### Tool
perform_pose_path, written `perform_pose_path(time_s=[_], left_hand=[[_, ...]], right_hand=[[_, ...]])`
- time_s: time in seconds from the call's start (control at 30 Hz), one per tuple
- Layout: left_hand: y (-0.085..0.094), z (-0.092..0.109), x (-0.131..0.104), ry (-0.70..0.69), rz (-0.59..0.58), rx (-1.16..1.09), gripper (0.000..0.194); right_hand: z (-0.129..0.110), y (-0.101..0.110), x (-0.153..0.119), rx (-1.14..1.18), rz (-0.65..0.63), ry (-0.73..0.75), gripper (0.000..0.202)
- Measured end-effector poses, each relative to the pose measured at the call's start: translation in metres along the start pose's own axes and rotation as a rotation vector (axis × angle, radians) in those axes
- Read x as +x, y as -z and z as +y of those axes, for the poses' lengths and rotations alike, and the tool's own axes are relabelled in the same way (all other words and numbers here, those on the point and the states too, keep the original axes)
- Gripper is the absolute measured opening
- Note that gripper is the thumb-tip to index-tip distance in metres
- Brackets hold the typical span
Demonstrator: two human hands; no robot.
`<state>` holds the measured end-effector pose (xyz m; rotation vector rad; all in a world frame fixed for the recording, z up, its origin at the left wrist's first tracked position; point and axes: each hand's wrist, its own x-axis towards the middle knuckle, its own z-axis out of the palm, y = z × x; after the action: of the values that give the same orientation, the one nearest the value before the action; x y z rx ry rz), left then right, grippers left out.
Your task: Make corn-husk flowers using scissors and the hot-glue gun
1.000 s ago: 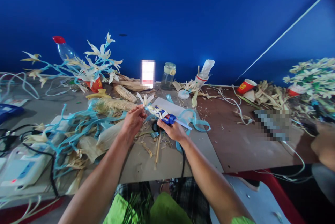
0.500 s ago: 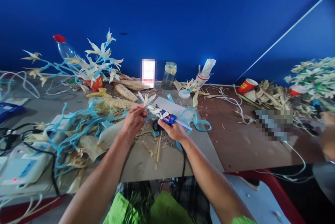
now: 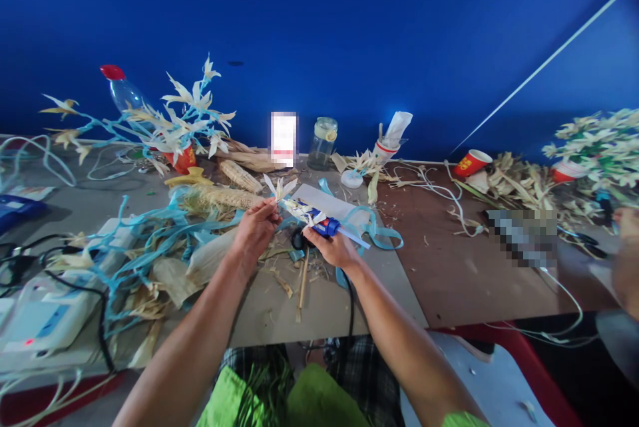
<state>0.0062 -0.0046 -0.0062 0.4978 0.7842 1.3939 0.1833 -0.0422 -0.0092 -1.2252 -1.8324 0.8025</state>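
My left hand [image 3: 258,227] pinches a small corn-husk flower [image 3: 279,189] near its base, its pale petals pointing up. A blue hot glue gun [image 3: 327,226] is gripped by my right hand [image 3: 330,247], its front end towards the flower. Out of its rear sticks a translucent glue stick [image 3: 355,239]. Pale husk scraps or wrapping cover part of the gun's front, so I cannot make out whether the tip touches the flower. Under the hands lie blue ribbon [image 3: 384,235], a white sheet [image 3: 344,204] and bits of dry straw.
On the left are blue-wrapped stems [image 3: 164,221], husks, a power strip [image 3: 54,320] with dark cords, and a cup [image 3: 184,159] of husk flowers. Behind stand a glass jar [image 3: 322,144] and a lit screen [image 3: 283,138]. Another person's hand [image 3: 628,227] shows at the right edge, near a blurred-out device [image 3: 524,241].
The glue gun has shifted very slightly to the right, away from the flower. My left hand and the flower stay almost still. The other person's hand at the right has moved a little.
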Motion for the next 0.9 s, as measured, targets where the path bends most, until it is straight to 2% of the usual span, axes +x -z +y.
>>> perform_pose_path(time_s=[0.27, 0.47, 0.67, 0.9], left_hand=[[-0.0001, 0.0011, 0.0001, 0.001, -0.004, -0.012, 0.018], [0.0013, 0.0000, 0.0002, 0.010, -0.019, -0.022, 0.018], [0.0001, 0.0005, 0.0007, 0.008, -0.005, -0.003, 0.019], [0.0005, -0.0007, 0.0011, -0.003, -0.008, 0.006, 0.019]], right_hand=[[-0.0018, -0.0008, -0.0007, -0.092, -0.029, -0.002, 0.028], [0.0007, 0.0011, -0.0010, -0.008, -0.003, 0.007, 0.027], [0.0015, -0.0002, -0.0007, -0.058, -0.021, 0.001, 0.026], [-0.0030, 0.0029, -0.0010, 0.003, 0.004, 0.011, 0.025]])
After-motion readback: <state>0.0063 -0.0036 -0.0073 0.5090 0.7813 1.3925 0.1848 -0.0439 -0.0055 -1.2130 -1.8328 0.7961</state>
